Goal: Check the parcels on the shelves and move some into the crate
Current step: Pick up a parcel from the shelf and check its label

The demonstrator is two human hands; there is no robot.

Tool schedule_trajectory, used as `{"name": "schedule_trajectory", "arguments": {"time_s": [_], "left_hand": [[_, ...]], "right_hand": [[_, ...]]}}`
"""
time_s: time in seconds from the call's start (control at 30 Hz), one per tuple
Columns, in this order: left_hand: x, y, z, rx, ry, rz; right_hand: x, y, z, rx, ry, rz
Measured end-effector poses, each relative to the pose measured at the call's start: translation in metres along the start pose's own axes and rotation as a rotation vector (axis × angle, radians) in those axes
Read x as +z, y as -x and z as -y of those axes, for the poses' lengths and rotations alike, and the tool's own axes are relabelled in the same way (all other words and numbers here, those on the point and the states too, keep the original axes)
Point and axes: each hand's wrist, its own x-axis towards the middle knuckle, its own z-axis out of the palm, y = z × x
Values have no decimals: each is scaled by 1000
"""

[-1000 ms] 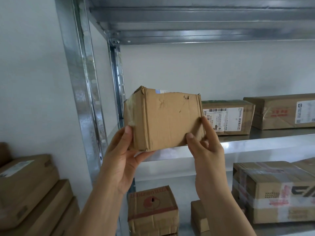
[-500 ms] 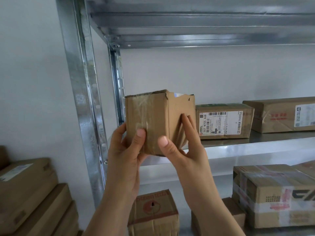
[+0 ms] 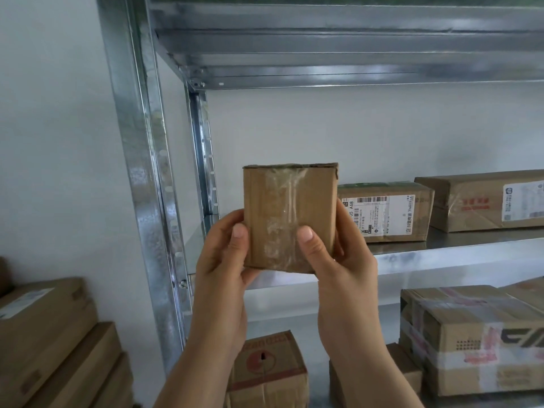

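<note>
I hold a small brown cardboard parcel (image 3: 290,216) up in front of the metal shelf (image 3: 441,257), its taped end face turned toward me. My left hand (image 3: 223,257) grips its left side with the thumb on the front. My right hand (image 3: 341,260) grips its right side, thumb on the taped face. Behind it on the same shelf lie a labelled parcel (image 3: 388,212) and a longer parcel (image 3: 482,198). No crate is in view.
The shelf's steel upright (image 3: 141,172) stands just left of my hands. On the shelf below sit a box with a red logo (image 3: 268,366) and a large taped box (image 3: 474,337). Several flat cartons (image 3: 50,343) are stacked at the lower left against the wall.
Both hands have turned the parcel: its broad side faced me a second ago, now the narrow taped end does. The parcel sits a little more to the centre.
</note>
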Motion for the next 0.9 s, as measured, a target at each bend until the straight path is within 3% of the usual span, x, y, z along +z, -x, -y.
{"name": "schedule_trajectory", "arguments": {"time_s": [0.4,0.9], "left_hand": [[4,-5,-3,2,-77,5],[-5,-19,6,-21,-136,-55]], "right_hand": [[-22,-8,8,63,-263,-209],[-35,-13,7,176,-408,-229]]}}
